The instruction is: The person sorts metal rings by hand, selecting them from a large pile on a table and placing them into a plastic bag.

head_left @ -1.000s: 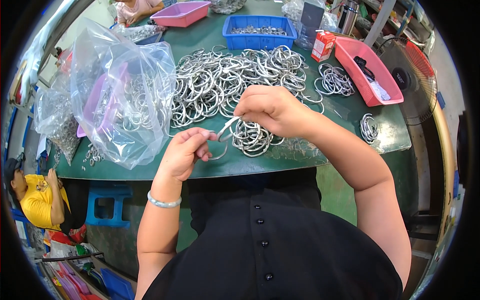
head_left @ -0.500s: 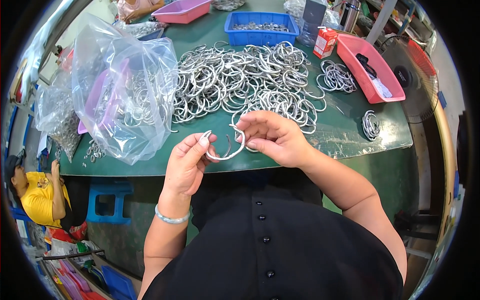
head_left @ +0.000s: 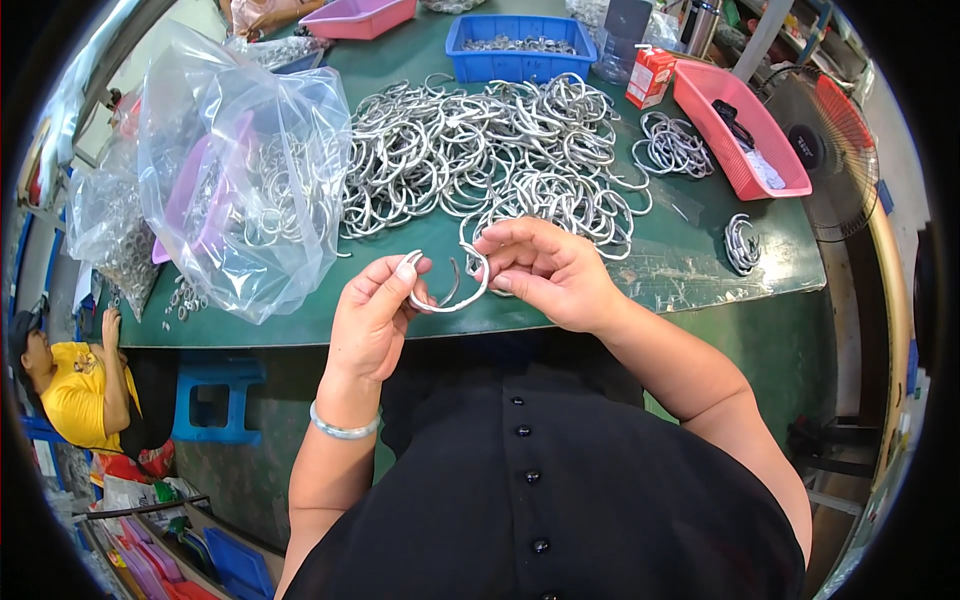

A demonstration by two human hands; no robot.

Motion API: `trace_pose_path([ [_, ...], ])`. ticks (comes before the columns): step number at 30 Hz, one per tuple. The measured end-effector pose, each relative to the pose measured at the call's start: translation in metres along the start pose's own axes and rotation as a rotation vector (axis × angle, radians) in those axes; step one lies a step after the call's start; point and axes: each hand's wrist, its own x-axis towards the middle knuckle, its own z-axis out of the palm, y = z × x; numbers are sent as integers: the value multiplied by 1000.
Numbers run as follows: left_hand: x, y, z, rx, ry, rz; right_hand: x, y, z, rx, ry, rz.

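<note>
Just over the near table edge, my left hand (head_left: 375, 305) pinches silvery open metal bangles (head_left: 447, 307) between thumb and fingers. More than one seems to be in the grip; exactly how many I cannot tell. My right hand (head_left: 550, 275) has its fingers curled round the other side of the bangles, thumb below. Its palm side is partly hidden. Right behind my hands spreads a large heap of similar bangles (head_left: 430, 150) on the green table (head_left: 690, 255).
At left stands a big clear plastic bag (head_left: 240, 180) with metal pieces. Blue (head_left: 520, 66) and pink (head_left: 745, 150) baskets stand farther back, beside a red drink carton (head_left: 651, 78). Smaller bangle bunches (head_left: 675, 145) lie right. A person in yellow (head_left: 85, 395) sits at far left.
My hands keep hold of the bangles in nearly the same place. The whole view has shifted slightly, with the table things a little higher in the picture.
</note>
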Motion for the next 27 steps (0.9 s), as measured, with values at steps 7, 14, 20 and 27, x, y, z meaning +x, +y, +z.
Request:
trace_pose_path([
  [7, -1, -2, -1, 2, -6, 61, -1, 1, -1, -103, -57, -60],
  [14, -2, -2, -1, 17, -1, 71, -2, 1, -1, -123, -67, -90],
  [20, -5, -3, -1, 13, 19, 67, -4, 2, 2, -124, -25, -111],
  [27, -9, 0, -3, -184, 34, 84, -1, -19, -12, -881, -13, -302],
])
